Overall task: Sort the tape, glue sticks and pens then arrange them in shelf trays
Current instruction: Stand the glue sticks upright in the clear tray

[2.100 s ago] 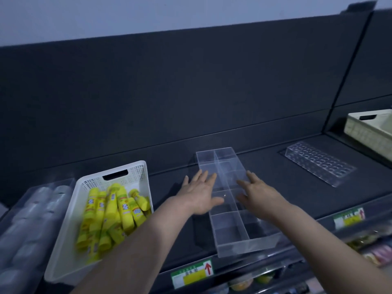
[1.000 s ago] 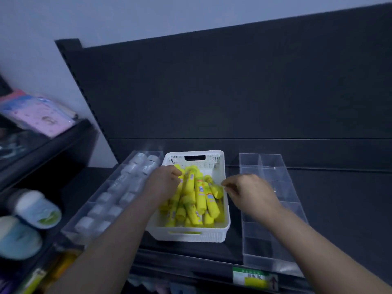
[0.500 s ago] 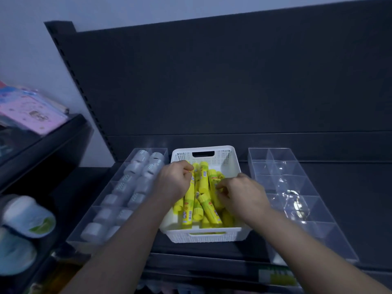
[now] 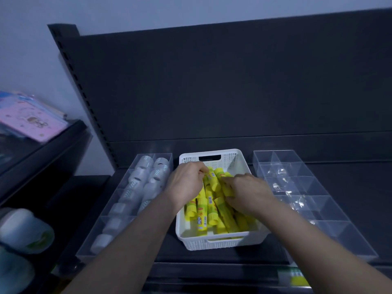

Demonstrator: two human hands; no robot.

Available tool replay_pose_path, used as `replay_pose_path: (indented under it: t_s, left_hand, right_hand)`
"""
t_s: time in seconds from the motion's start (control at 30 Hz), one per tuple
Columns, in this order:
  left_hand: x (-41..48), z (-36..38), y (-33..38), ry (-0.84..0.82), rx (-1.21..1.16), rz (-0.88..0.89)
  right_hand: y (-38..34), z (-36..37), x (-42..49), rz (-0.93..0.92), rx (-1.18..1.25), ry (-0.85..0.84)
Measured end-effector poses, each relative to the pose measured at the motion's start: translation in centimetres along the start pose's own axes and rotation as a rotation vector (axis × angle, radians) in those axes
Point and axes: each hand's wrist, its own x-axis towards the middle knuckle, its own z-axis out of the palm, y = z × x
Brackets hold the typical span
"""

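1. I am looking down at a dark shelf [image 4: 350, 179] with a tall dark back panel [image 4: 233, 92] rising behind it; all the task's things are sitting on this shelf
2. A clear divided tray [image 4: 99, 221] is lying at the left, and white tape rolls [image 4: 146, 175] are filling its compartments in two rows
3. A second clear tray [image 4: 331, 211] is lying at the right, with glints of light playing on its dividers
4. A white basket [image 4: 222, 242] is standing between the two trays, just beside each, its handle slot facing the back panel
5. Yellow glue sticks [image 4: 210, 215] are lying heaped in the basket, most pointing front to back
6. The left hand [image 4: 186, 181] is reaching into the back left of the basket, its fingers curling down and pinching the top of one of the glue sticks
7. The right hand [image 4: 246, 192] is reaching in from the right, palm down, its fingers bending narrow around a stick in the middle of the heap
8. On a neighbouring shelf at far left a pink packet [image 4: 31, 122] is lying tilted, and below it round white containers [image 4: 23, 230] are showing blurred
9. A green and yellow label [image 4: 294, 276] is showing on the shelf's front edge at lower right, too blurred for me to read
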Motion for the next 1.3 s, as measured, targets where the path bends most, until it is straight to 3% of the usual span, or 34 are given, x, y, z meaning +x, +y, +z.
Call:
replay_pose_path:
  t_s: [0.2,0.4,0.53,0.67,0.87,1.1,1.3]
  left_hand:
    - [1.1,0.4,0.2,-0.059,-0.001,0.058]
    - [1.2,1.2,1.8,-0.204,0.214,0.146]
    - [1.4,1.6,2.8,-0.289,0.367,0.164]
    - [1.5,1.4,3.1,-0.317,0.339,0.126]
    - [1.3,1.5,3.2,-0.243,0.247,0.049]
    - [0.7,1.0,2.6,0.071,0.123,-0.047]
    - [0.1,-0.2,2.2,0.194,0.061,-0.096]
  right_hand:
    - [-0.5,0.0,-0.4,0.089,0.092,0.068]
    - [1.2,-0.9,-0.5,0.162,0.208,0.327]
    - [2.5,-0.8,-0.3,0.12,0.217,0.234]
    - [2.8,0.2,-0.6,0.036,0.131,0.116]
    - [2.0,0.0,-0.2,-0.002,-0.153,0.138]
    - [1.1,1.2,0.8,-0.049,-0.007,0.147]
    - [0.4,1.6,1.7,-0.018,0.311,0.06]
